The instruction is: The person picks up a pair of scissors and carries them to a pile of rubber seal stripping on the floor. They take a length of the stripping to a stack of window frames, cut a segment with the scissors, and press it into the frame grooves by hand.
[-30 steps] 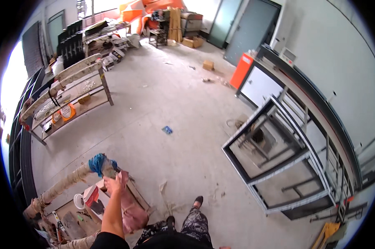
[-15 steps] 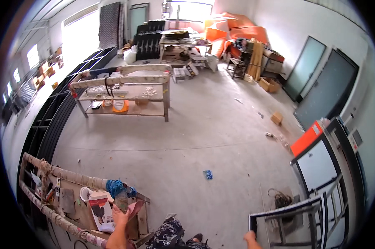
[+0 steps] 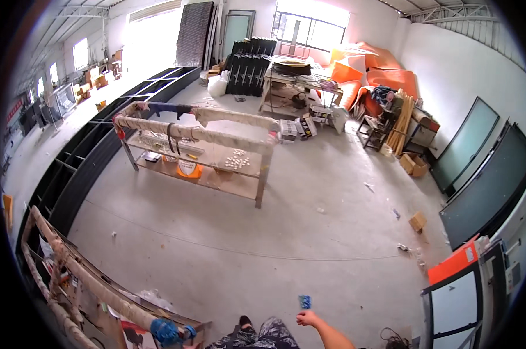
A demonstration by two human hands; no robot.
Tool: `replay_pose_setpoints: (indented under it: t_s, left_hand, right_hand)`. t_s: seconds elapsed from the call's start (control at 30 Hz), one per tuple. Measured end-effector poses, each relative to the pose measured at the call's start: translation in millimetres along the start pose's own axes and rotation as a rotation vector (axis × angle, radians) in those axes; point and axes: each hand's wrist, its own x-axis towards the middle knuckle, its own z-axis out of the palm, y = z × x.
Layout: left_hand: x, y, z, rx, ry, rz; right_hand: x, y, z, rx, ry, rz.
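Grey floor [image 3: 309, 238], white wall [image 3: 449, 64], wrapped-rail bench [image 3: 222, 136], window [image 3: 302, 29] (bright with daylight).

Workshop: cloth-wrapped rack [image 3: 228, 137], black frames [image 3: 93, 166], concrete floor [image 3: 327, 250], roof truss [image 3: 458, 13].

A long metal rack with beige cloth-wrapped rails [image 3: 228, 136] stands on the grey concrete floor [image 3: 333, 232]. A dark strap [image 3: 171, 138] hangs over its front rail; small white pieces [image 3: 238, 160] lie scattered on its upper shelf, and an orange-and-white bag [image 3: 188, 168] sits on its lower one. Left of the rack runs a long black metal frame [image 3: 97, 132]. Behind the rack are a white plastic bag [image 3: 217, 86] and a stack of black metal frames [image 3: 250, 71]. Behind and right of it, large orange sheets [image 3: 394, 81] are heaped. Well to its right come a bundle of pale wooden strips [image 3: 398, 125], an open brown cardboard box [image 3: 414, 164], a pale-green glass panel in a dark frame [image 3: 471, 142] and a flat dark-grey door [image 3: 489, 183].
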Motion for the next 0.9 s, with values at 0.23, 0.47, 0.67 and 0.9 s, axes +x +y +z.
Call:
replay_pose_setpoints:
  t_s: [0.23,0.47,0.67,0.9]
  left_hand:
    - [129.5,57.3,-69.2,-0.062,-0.055,0.011]
    - [232.4,262.2,-131.3,-0.384,0.283,0.032]
    - [291.6,385.1,-214.9,-0.747,0.264,0.001]
    - [410.4,368.4,-244.0,-0.346,0.517,-0.177]
  right_hand:
    - [137.5,-16.6,-28.6,-0.047,-0.108,0.259]
    - [260.1,-231.9,-100.3,-0.413,-0.013,0.160]
    - [349.6,-555.2,-114.3,-0.876,0.192,-0.345]
    - [391.4,-842.9,-6.5,-0.478,-0.010,-0.755]
